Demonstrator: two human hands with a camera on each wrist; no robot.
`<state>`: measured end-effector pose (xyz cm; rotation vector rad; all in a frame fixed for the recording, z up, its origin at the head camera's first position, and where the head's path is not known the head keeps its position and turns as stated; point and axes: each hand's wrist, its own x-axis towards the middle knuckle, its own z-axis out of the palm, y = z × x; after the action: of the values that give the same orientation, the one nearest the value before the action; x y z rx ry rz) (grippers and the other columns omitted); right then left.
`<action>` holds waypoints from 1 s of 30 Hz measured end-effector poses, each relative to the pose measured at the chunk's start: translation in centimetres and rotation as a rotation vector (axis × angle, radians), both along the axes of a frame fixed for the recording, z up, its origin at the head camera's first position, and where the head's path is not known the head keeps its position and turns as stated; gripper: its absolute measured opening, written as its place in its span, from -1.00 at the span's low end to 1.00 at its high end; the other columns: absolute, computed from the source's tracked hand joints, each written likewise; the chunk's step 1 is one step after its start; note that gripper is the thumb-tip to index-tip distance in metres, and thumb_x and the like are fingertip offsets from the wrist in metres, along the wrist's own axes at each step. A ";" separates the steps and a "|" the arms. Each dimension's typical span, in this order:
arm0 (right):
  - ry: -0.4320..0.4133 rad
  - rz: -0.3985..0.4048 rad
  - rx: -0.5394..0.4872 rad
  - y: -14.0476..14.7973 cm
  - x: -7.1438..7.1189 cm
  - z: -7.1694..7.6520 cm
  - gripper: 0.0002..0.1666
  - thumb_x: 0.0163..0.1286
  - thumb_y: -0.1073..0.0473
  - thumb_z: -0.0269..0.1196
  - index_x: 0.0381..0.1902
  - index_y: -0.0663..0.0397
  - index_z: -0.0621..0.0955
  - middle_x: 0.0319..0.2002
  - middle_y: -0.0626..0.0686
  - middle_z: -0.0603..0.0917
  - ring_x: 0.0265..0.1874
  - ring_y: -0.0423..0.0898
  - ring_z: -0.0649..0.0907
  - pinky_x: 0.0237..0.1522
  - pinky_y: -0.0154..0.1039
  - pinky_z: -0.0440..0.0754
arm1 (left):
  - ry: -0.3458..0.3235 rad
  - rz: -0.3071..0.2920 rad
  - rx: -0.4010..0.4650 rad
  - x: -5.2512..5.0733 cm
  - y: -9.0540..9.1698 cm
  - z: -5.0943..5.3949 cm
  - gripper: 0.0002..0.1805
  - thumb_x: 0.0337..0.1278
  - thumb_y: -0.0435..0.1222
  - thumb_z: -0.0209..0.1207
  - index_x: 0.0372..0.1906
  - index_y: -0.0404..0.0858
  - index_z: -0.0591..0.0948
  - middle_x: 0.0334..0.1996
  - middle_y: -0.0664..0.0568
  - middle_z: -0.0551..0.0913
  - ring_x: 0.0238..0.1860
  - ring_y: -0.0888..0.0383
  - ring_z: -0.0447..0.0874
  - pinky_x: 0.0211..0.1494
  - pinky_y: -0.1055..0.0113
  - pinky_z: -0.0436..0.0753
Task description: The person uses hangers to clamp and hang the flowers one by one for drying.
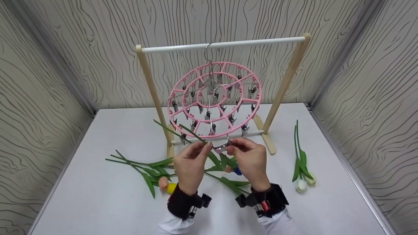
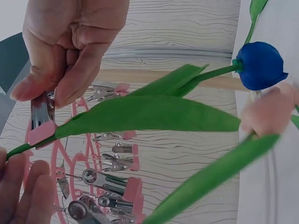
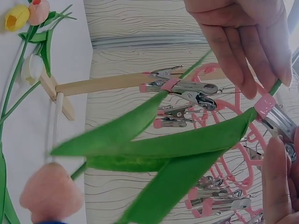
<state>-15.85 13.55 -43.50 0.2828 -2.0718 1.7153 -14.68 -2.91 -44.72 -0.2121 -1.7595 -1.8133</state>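
My left hand (image 1: 191,166) pinches the green stem of an artificial tulip with a blue bloom (image 2: 261,65). With thumb and fingers, my right hand (image 1: 253,160) grips a metal clip (image 2: 43,116) whose pink tip lies across that stem. The clip hangs at the near edge of a round pink clip hanger (image 1: 256,112). Beside it a pink tulip (image 3: 51,193) hangs head down, its stem in a neighbouring clip (image 3: 191,88). In the head view my hands partly cover both blooms.
A wooden stand with a white rail (image 1: 254,43) carries the hanger, and several other clips dangle from it. On the white table (image 1: 107,130) lie a peach tulip (image 1: 163,182) and a yellow tulip (image 1: 171,187) at left, white tulips (image 1: 301,185) at right.
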 end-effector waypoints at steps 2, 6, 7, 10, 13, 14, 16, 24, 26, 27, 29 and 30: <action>0.000 -0.006 0.000 0.0 0.0 0.0 -0.79 0.17 0.38 0.51 -0.23 0.37 0.76 -0.40 0.13 0.77 -0.49 -0.15 0.74 -0.41 -0.33 0.71 | 0.013 -0.013 0.018 0.0 0.1 -0.1 -0.87 0.14 -0.44 0.44 -0.22 -0.38 0.77 -0.33 -0.05 0.79 -0.36 0.12 0.77 -0.23 0.30 0.75; 0.004 -0.006 -0.004 0.0 0.2 -0.2 -0.79 0.16 0.39 0.51 -0.24 0.40 0.76 -0.41 0.17 0.77 -0.48 -0.18 0.73 -0.42 -0.37 0.69 | 0.006 -0.050 0.061 0.1 0.2 -0.3 -0.87 0.13 -0.47 0.43 -0.22 -0.42 0.76 -0.34 -0.09 0.79 -0.34 0.11 0.79 -0.21 0.29 0.75; 0.004 -0.003 -0.002 0.0 0.2 -0.2 -0.78 0.16 0.38 0.51 -0.24 0.40 0.76 -0.41 0.18 0.77 -0.48 -0.19 0.73 -0.42 -0.38 0.68 | -0.003 -0.055 0.063 0.1 0.2 -0.3 -0.87 0.14 -0.46 0.43 -0.22 -0.42 0.76 -0.34 -0.09 0.79 -0.33 0.11 0.79 -0.20 0.29 0.75; -0.041 0.030 -0.002 0.1 0.1 -0.2 -0.76 0.19 0.33 0.50 -0.21 0.39 0.75 -0.39 0.18 0.77 -0.46 -0.16 0.74 -0.38 -0.36 0.69 | -0.038 -0.074 0.062 0.1 0.1 -0.3 -0.86 0.16 -0.43 0.43 -0.20 -0.42 0.76 -0.32 -0.08 0.80 -0.30 0.10 0.80 -0.16 0.28 0.75; -0.156 0.112 0.000 0.3 -0.2 -0.2 -0.75 0.29 0.26 0.46 -0.16 0.35 0.75 -0.36 0.15 0.78 -0.42 -0.08 0.76 -0.32 -0.30 0.72 | -0.077 -0.087 0.041 -0.1 -0.1 -0.3 -0.85 0.18 -0.40 0.42 -0.19 -0.40 0.76 -0.32 -0.05 0.79 -0.29 0.10 0.79 -0.16 0.29 0.74; -0.198 0.144 -0.005 0.4 -0.3 -0.3 -0.74 0.32 0.24 0.45 -0.13 0.34 0.75 -0.33 0.14 0.78 -0.40 -0.05 0.76 -0.29 -0.27 0.73 | -0.087 -0.091 0.036 -0.1 -0.2 -0.3 -0.85 0.19 -0.40 0.42 -0.18 -0.40 0.76 -0.32 -0.05 0.79 -0.29 0.10 0.79 -0.15 0.29 0.74; -0.261 0.198 -0.010 0.5 -0.3 -0.4 -0.70 0.38 0.20 0.41 -0.05 0.32 0.74 -0.27 0.14 0.78 -0.33 -0.01 0.78 -0.21 -0.25 0.74 | -0.104 -0.092 0.027 -0.2 -0.4 -0.4 -0.84 0.19 -0.38 0.42 -0.17 -0.39 0.76 -0.32 -0.05 0.78 -0.30 0.09 0.79 -0.16 0.29 0.74; -0.261 0.161 -0.036 1.2 0.6 -1.3 -0.67 0.46 0.22 0.34 0.08 0.32 0.70 -0.18 0.15 0.77 -0.22 -0.01 0.78 -0.11 -0.21 0.73 | -0.115 -0.084 0.039 -0.7 -1.2 -1.1 -0.83 0.22 -0.38 0.41 -0.16 -0.40 0.74 -0.31 -0.07 0.75 -0.33 0.10 0.76 -0.19 0.30 0.74; -0.258 0.140 -0.043 1.6 1.0 -1.7 -0.73 0.46 0.26 0.32 0.03 0.32 0.72 -0.21 0.17 0.77 -0.24 0.01 0.77 -0.12 -0.20 0.73 | -0.120 -0.097 0.055 -0.8 -1.4 -1.3 -0.83 0.23 -0.39 0.40 -0.16 -0.42 0.72 -0.31 -0.09 0.74 -0.34 0.10 0.76 -0.20 0.29 0.75; -0.257 0.131 -0.040 1.8 1.1 -1.9 -0.75 0.46 0.28 0.32 0.01 0.32 0.72 -0.23 0.18 0.76 -0.25 0.02 0.76 -0.13 -0.20 0.74 | -0.122 -0.100 0.057 -1.0 -1.5 -1.4 -0.83 0.24 -0.39 0.39 -0.16 -0.42 0.72 -0.32 -0.10 0.74 -0.34 0.10 0.75 -0.20 0.29 0.75; -0.264 0.129 -0.034 2.2 1.4 -2.5 -0.79 0.47 0.32 0.30 -0.01 0.32 0.73 -0.24 0.22 0.75 -0.26 0.01 0.75 -0.15 -0.23 0.74 | -0.122 -0.107 0.056 -1.2 -1.7 -1.6 -0.84 0.25 -0.40 0.38 -0.16 -0.43 0.72 -0.31 -0.11 0.74 -0.34 0.10 0.75 -0.20 0.31 0.74; -0.272 0.130 -0.029 2.4 1.6 -2.8 -0.80 0.48 0.33 0.29 -0.02 0.32 0.73 -0.24 0.23 0.75 -0.26 0.01 0.75 -0.16 -0.24 0.73 | -0.124 -0.106 0.049 -1.4 -1.8 -1.7 -0.84 0.26 -0.40 0.37 -0.17 -0.43 0.71 -0.32 -0.11 0.74 -0.34 0.11 0.75 -0.21 0.32 0.74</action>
<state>-14.26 16.00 -46.25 0.1868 -2.2605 1.9524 -16.07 -4.67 -46.40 -0.1797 -1.8169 -1.9805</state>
